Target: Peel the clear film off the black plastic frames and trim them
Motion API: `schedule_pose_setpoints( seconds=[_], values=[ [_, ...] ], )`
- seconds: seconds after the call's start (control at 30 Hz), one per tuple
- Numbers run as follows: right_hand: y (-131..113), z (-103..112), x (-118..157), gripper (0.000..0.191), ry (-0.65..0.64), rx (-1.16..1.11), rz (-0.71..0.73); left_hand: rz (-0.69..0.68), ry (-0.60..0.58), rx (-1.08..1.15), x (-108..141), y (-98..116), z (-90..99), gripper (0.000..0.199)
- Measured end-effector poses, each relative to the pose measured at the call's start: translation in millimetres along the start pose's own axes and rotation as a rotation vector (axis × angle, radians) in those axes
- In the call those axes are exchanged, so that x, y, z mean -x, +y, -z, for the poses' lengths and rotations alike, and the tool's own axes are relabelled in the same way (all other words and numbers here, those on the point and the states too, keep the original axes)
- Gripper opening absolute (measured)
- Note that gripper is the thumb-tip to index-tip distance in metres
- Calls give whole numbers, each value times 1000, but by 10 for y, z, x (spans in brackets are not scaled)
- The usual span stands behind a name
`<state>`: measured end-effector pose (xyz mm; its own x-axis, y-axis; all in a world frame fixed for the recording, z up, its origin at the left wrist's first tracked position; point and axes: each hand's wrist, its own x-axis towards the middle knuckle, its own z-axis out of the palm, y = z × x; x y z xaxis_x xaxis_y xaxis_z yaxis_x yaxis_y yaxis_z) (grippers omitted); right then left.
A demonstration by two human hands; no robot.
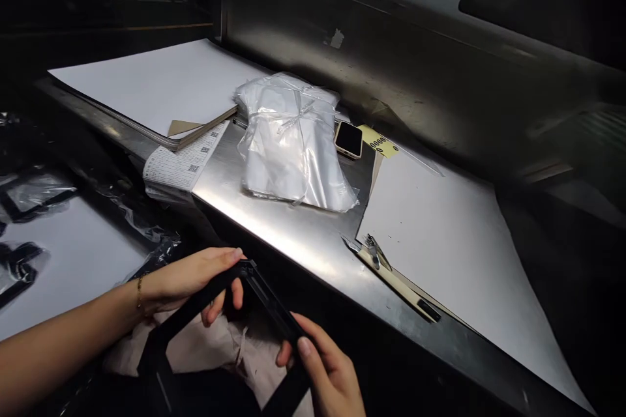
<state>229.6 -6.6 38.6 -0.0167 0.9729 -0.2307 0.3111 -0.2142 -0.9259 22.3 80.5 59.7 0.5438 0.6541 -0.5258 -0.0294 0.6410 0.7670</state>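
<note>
Black angular plastic frame (271,305) is over the lap, fingers of the left hand (200,277) and right hand (330,365) clamped on it. Looks light, stiff, maybe slick; I'd grip near the corners.

Bundle (293,153) on bench (235,205), phone (349,140) right, apparently touching

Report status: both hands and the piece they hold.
Left hand and right hand both gripping black angular frame. Tied clear plastic bags on metal bench, apart from frame.
</note>
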Motion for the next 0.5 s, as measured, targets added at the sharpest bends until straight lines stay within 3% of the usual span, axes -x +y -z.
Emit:
schedule_pose_setpoints(
  seconds=[0.1,0.17,0.23,0.33,0.4,0.5],
  values=[
    [95,-41,57,33,-6,161,137,41,23,-227,1,36,76,35],
    [50,116,18,26,45,346,327,86,-33,-301,15,81,83,34],
    [-58,408,-116,19,211,500,457,138,-94,-283,10,124,46,34],
    [-190,908,-436,17,548,621,417,217,-183,-221,-62,132,-51,36],
    [-197,1153,-630,26,586,745,356,247,-238,-217,-130,97,-106,36],
    [-118,1314,-763,38,518,904,286,273,-276,-206,-196,30,-136,33]
  ],
)
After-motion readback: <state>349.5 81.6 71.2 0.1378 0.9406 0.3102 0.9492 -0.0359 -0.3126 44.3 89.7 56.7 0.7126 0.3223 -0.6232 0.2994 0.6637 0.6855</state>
